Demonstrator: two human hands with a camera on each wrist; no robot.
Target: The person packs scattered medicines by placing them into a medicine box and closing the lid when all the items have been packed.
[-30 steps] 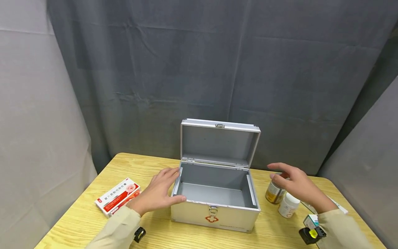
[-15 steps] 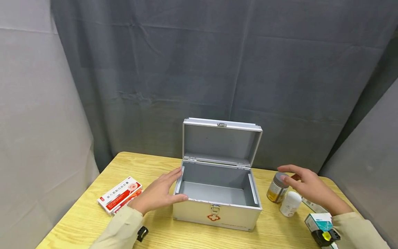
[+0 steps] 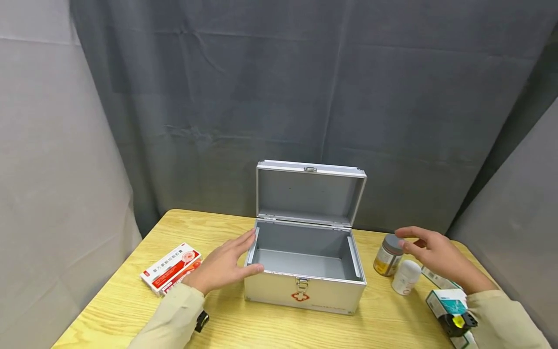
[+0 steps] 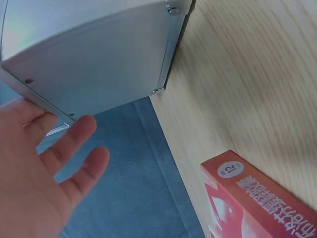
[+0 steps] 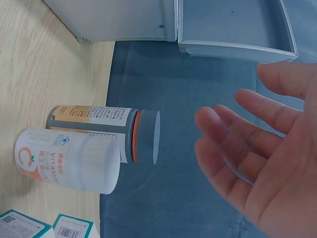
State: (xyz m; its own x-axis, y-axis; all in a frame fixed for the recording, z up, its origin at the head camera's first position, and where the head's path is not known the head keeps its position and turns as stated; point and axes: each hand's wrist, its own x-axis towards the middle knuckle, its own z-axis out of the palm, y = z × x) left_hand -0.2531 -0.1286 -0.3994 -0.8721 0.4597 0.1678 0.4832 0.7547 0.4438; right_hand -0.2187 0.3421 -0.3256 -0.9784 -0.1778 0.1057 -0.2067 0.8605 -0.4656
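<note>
A cream first-aid case (image 3: 279,291) with a red cross emblem stands on the table, its lid (image 3: 310,196) raised and its grey inside bare. My left hand (image 3: 224,265) has its fingers spread, fingertips at the case's left rim and thumb near the front edge. To the case's right, a dark bottle with a grey cap (image 3: 385,261) stands upright beside a white vitamin bottle (image 3: 406,277). My right hand (image 3: 438,253) hovers by the grey cap, fingers loosely bent. In the right wrist view a gap shows between that hand (image 5: 267,144) and the grey cap (image 5: 148,138).
Red-and-white medicine boxes (image 3: 170,269) lie left of my left forearm. Teal-and-white boxes (image 3: 444,301) sit under and beside my right wrist. Grey curtain (image 3: 244,97) hangs behind the wooden table (image 3: 209,220), with pale cloth (image 3: 48,169) along the sides.
My right hand has shifted right relative to the bottles, so the grey cap now shows more fully. My left hand stays at the case's left rim. The head view has shifted slightly.
</note>
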